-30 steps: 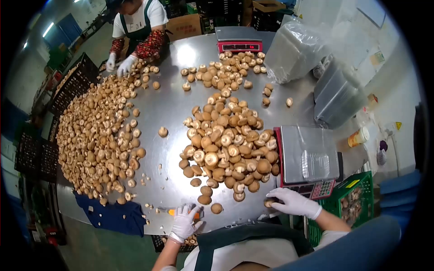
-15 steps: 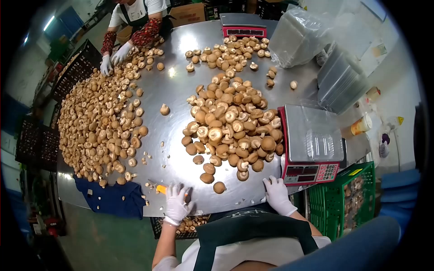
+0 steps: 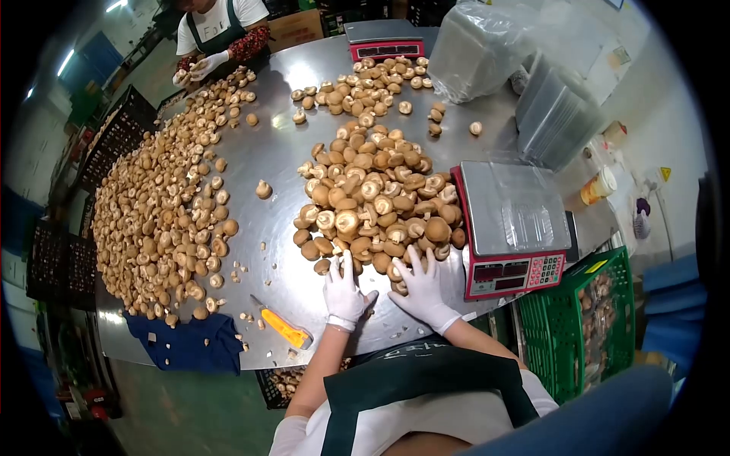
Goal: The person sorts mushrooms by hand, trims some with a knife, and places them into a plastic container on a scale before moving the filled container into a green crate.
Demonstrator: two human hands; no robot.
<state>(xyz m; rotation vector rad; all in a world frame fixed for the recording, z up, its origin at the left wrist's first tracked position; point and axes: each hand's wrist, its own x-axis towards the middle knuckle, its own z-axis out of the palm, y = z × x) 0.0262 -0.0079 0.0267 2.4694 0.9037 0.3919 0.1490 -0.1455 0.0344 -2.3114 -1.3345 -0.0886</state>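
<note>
In white gloves, both of my hands press against the near edge of a heap of brown mushrooms on the metal table. My left hand has its fingers spread, their tips touching the lowest mushrooms. Beside it, my right hand is open too, fingers fanned over mushrooms at the front of the heap. Some mushrooms are partly hidden by the fingers. Left of my left hand, a yellow utility knife lies on the table with its blade out.
A red digital scale with a clear plastic tray on it stands right of the heap. A bigger mushroom pile spreads on the left, near a blue cloth. Across the table a co-worker handles mushrooms. A green crate stands at right.
My left hand has left the knife and moved forward and right to the heap. My right hand has come left from beside the scale. Loose front mushrooms are now closer to the heap.
</note>
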